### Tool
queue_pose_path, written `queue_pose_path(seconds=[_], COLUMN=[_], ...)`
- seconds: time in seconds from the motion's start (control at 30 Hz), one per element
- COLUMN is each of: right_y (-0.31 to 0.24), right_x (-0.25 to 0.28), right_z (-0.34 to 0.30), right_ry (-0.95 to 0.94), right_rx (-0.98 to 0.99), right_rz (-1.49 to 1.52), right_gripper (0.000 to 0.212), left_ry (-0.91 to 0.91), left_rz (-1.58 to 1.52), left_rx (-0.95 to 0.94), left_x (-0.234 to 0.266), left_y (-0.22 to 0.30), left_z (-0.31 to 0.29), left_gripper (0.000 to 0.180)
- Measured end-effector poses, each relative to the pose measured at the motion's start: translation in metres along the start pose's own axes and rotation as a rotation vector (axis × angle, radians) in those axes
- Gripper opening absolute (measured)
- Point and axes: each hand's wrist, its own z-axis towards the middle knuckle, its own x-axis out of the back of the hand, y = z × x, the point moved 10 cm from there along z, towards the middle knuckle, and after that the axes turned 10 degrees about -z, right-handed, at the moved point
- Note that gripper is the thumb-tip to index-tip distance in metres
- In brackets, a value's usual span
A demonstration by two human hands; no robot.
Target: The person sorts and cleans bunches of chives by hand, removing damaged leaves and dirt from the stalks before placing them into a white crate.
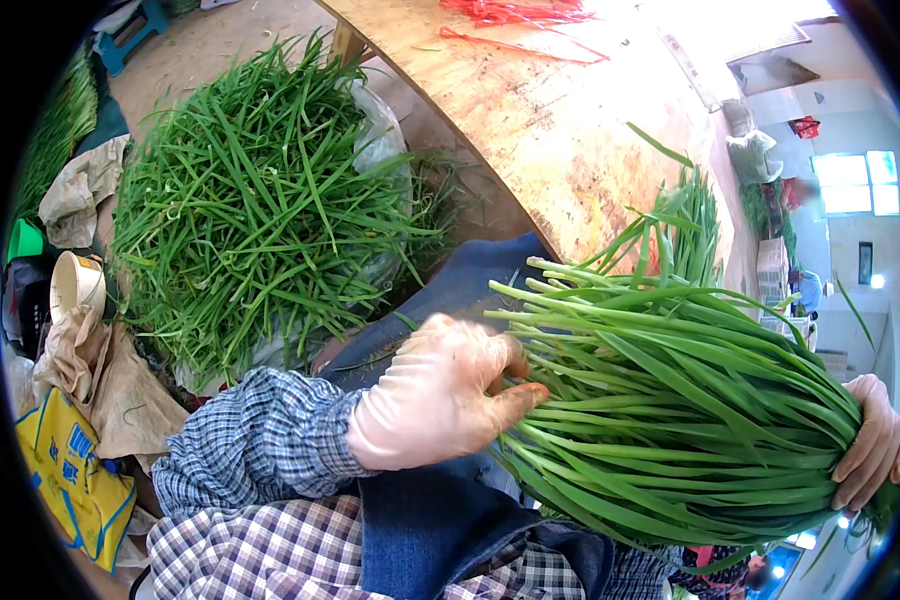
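A thick bundle of garlic chives [660, 390] lies sideways in front of me, its pale stem ends toward the left and its leaves toward the right. My right hand [870, 445], in a thin pale glove, is wrapped round the leafy part at the far right. At the stem ends, my left hand [440, 395] is closed in a pinch, thumb and forefinger against the outer stems; the glove's fingertips are stained brown. Its other fingers are curled and partly hidden. Just beyond the bundle, more garlic chives [695, 225] rest on the wooden table [530, 110].
A big heap of loose green leaves [260, 200] fills a plastic-lined container [385, 130] at left. Red plastic ties [515, 12] lie on the table. Along the left edge are a cream bucket [77, 283], brown cloths [120, 380], a yellow bag [75, 480] and a blue stool [130, 35].
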Motion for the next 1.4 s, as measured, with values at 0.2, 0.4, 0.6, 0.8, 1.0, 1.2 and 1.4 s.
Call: queue_pose_path(seconds=[0.2,0.4,0.6,0.8,1.0,1.2,1.4], right_y=[-0.004,-0.002,0.009,0.006,0.009,0.003,0.004], right_x=[-0.001,-0.011,-0.021,-0.035,-0.031,-0.041,-0.041], right_z=[-0.009,0.0,0.002,0.014,0.01,0.019,0.016], right_ry=[-0.023,-0.11,-0.197,-0.245,-0.249,-0.285,-0.293], right_rx=[-0.044,-0.085,-0.146,-0.158,-0.119,-0.131,-0.096], right_rz=[-0.003,-0.056,-0.138,-0.178,-0.152,-0.198,-0.186], right_gripper=[0.018,0.018,0.02,0.019,0.018,0.017,0.017], left_ry=[-0.058,-0.019,-0.27,-0.332,-0.305,-0.203,-0.201], left_rz=[0.301,0.255,-0.186,-0.453,-0.471,-0.859,-0.798], left_rx=[-0.071,-0.315,0.003,0.252,0.353,0.429,0.217], left_x=[-0.013,-0.023,-0.037,-0.055,-0.061,-0.075,-0.062], left_y=[-0.001,0.01,-0.015,-0.029,-0.041,-0.036,-0.026], left_z=[0.0,-0.001,0.018,0.026,0.031,0.029,0.026], left_gripper=[0.044,0.056,0.049,0.045,0.038,0.029,0.025])
